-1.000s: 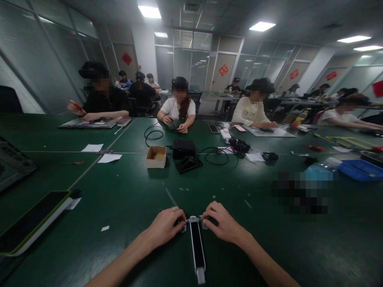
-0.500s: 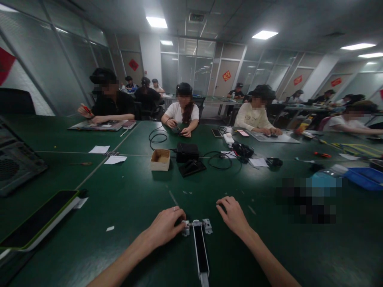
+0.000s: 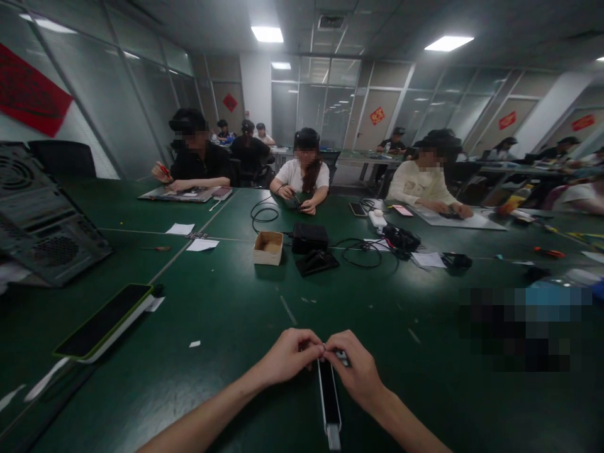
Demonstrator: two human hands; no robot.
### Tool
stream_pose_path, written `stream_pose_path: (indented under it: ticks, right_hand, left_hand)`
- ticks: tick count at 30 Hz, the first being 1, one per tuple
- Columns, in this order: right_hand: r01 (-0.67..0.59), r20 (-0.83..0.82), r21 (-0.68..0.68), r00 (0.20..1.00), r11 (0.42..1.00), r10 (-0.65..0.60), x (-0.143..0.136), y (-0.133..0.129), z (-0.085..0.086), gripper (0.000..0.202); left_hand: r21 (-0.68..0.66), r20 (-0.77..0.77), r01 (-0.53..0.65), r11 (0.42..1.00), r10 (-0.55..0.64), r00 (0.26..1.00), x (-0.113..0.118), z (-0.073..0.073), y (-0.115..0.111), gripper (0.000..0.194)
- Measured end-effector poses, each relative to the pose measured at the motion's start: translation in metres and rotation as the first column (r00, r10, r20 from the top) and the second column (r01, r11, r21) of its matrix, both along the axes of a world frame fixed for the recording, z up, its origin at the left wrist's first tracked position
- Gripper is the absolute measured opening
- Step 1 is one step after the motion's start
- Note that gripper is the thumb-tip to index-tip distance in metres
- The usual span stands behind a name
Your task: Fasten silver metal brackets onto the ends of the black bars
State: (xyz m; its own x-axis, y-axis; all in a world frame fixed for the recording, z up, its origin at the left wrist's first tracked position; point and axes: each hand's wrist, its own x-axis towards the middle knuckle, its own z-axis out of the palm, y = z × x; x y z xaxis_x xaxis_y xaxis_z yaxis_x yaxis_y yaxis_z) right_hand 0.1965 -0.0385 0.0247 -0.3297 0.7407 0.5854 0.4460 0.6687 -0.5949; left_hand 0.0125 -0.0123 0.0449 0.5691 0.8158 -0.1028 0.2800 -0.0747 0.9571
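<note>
On the green table in front of me lies a long narrow bar (image 3: 329, 396) with a black face and a white-silver frame, its lower end pointing towards me. My left hand (image 3: 293, 356) and my right hand (image 3: 355, 370) meet at its far end, fingertips pinched together and nearly touching. Whatever small part is between the fingers is hidden. A bit of a metal bracket (image 3: 343, 358) shows beside my right fingers; the bracket on the left side is covered by my left hand.
A phone-like device (image 3: 104, 322) with a green edge lies left, near a computer case (image 3: 51, 220). Ahead are a small cardboard box (image 3: 268, 249), a black box (image 3: 309, 237) and cables (image 3: 361, 253). Several people sit across the table, one in a white shirt (image 3: 302, 176).
My right hand has come in from the right, and its fingers have closed at the bar's far end beside my left fingers. The view has turned slightly left.
</note>
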Motion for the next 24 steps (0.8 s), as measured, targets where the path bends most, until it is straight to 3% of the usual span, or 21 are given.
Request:
stream_pose_path:
  ticks: [6,12,16,19,21,24]
  right_hand:
    - [0.062,-0.029,-0.02,0.998,0.998,-0.062,0.003,0.002,-0.007,0.009]
    - [0.039,-0.021,-0.035,0.999,0.999,-0.04,0.002,0.002,-0.007,0.007]
    - [-0.042,0.103,0.016,0.994,0.999,0.04,0.013,0.004,0.001,0.016]
    - [-0.016,0.174,0.032,0.985,0.999,0.01,0.026,0.008,0.006,0.015]
    - [0.012,0.208,0.001,0.978,1.0,-0.012,0.035,0.011,0.007,0.013]
    - [0.037,0.258,-0.07,0.966,0.997,-0.018,0.045,0.015,0.007,0.012]
  left_hand:
    - [-0.12,0.06,0.126,0.985,-0.119,0.991,0.003,0.004,0.01,0.024]
    - [-0.065,-0.02,0.129,0.99,-0.13,0.991,-0.001,0.012,0.008,0.027]
    - [0.149,-0.23,0.169,0.974,-0.132,0.964,-0.012,0.024,0.015,0.023]
    - [0.343,-0.517,0.238,0.909,-0.029,0.855,-0.022,0.033,0.022,0.016]
    - [0.373,-0.611,0.299,0.878,-0.01,0.791,-0.026,0.033,0.024,0.016]
    - [0.357,-0.659,0.373,0.857,-0.052,0.751,-0.025,0.024,0.023,0.015]
